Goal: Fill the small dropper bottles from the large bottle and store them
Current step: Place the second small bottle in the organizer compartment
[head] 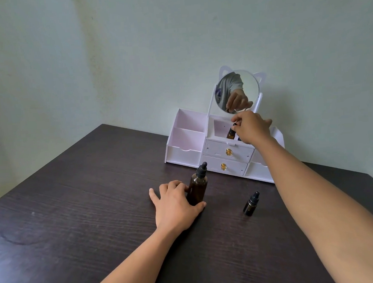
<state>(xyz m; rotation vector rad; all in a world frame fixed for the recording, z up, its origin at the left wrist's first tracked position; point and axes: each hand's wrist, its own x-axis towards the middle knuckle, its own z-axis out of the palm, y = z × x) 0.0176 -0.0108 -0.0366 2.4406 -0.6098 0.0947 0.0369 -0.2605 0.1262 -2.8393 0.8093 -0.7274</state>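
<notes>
White organizer (183,151) — right hand (252,128) blocks compartment.

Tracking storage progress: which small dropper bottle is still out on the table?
The small dropper bottle standing alone right of the large bottle; the other sits in the organizer.

Dark wooden table (76,215), pale wall (130,45)

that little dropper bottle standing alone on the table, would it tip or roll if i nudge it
The small dropper bottle stands upright on a narrow base with a tall black dropper cap, so a nudge near the top would probably tip it. Its body looks round, so once down it would likely roll on the flat dark table. It looks like rigid amber glass, probably light but breakable.
</notes>
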